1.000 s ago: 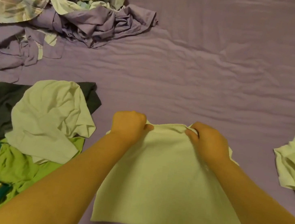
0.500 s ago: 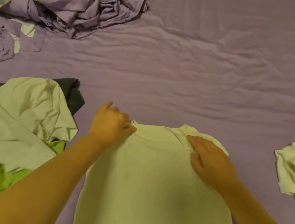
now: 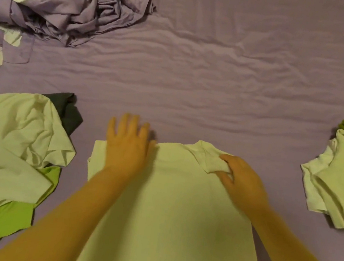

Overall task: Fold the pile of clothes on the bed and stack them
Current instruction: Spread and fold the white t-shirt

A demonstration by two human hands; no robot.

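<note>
The left hand (image 3: 128, 146) lies flat, fingers spread, on a pale shirt (image 3: 169, 207) laid out mid-fold on the bed (image 3: 196, 78); the right hand (image 3: 241, 180) pinches its sleeve. Some clothes (image 3: 335, 186) sit at right; an unfolded pile (image 3: 13, 152) waits at left.

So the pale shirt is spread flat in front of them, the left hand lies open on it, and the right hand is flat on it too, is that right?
Not quite. In the head view the right hand is not flat: its fingers pinch a fold of the pale shirt near the collar. The left hand does lie open on the shirt.
</note>
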